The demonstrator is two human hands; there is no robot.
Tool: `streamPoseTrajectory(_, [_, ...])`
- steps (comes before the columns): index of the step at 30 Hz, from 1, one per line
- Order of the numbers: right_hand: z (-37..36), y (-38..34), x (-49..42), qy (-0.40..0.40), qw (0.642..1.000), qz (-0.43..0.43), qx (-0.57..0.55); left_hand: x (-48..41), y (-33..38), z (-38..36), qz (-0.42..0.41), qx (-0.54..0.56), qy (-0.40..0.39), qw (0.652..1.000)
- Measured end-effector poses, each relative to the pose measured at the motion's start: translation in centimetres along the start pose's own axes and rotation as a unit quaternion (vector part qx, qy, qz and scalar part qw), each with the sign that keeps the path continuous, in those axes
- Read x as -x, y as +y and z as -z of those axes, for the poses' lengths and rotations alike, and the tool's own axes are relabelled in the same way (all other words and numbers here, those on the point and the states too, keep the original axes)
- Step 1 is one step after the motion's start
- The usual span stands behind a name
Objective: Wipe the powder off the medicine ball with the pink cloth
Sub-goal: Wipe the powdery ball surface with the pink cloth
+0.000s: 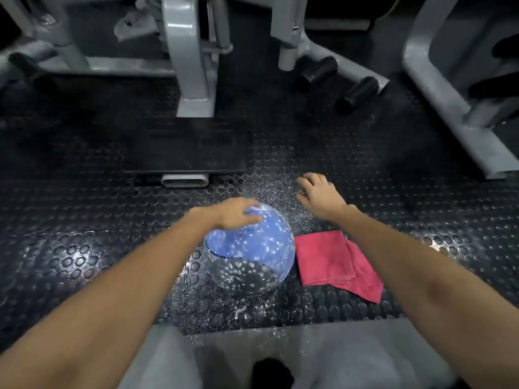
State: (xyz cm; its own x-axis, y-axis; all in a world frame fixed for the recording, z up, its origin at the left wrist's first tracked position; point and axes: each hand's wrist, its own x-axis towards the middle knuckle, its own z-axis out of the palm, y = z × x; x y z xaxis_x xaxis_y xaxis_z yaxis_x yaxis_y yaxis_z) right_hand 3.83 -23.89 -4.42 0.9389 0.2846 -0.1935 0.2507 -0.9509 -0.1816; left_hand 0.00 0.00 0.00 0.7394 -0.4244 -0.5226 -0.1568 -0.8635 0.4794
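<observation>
down on the studded rubber floor (pixel 84 248), before the grey machine frames (pixel 191 66), we see the medicine ball (pixel 252 254), the folded pink cloth (pixel 331 262) just beside it on the right. our left hand (pixel 236 213) rests on top of the ball with its fingers loose. our right hand (pixel 320 192) is spread beyond the cloth, holding nothing. white powder (pixel 244 313) speckles the ball and the floor.

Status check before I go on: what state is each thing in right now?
medicine ball: on the floor mat, speckled with powder
pink cloth: folded, on the mat beside the ball, untouched
left hand: resting on top of the ball
right hand: open, fingers spread, holding nothing
floor mat: powder scattered round the ball
</observation>
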Motion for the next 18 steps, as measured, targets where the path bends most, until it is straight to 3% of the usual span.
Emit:
streamPoseTrajectory(4, [-6.8, 2.5, 1.4, -0.083, 0.995, -0.044, 0.034, -1.0, -0.2, -5.1, 0.040, -0.007, 0.043, 0.998])
streamPoseTrajectory(10, [-15.1, 3.0, 3.4, -0.158, 0.980, -0.117, 0.016, -2.6, -1.0, -7.4, 0.052, -0.035, 0.240, 0.969])
streamPoseTrajectory(13, [-18.1, 2.8, 4.3, -0.140, 0.980, -0.142, -0.004, -3.8, -1.8, -6.8, 0.055, -0.025, 0.242, 0.969])
streamPoseTrajectory(18, [-19.6, 2.1, 4.1, -0.039, 0.977, -0.205, -0.040, -3.2, -3.0, -7.4, 0.043, 0.033, 0.280, 0.958])
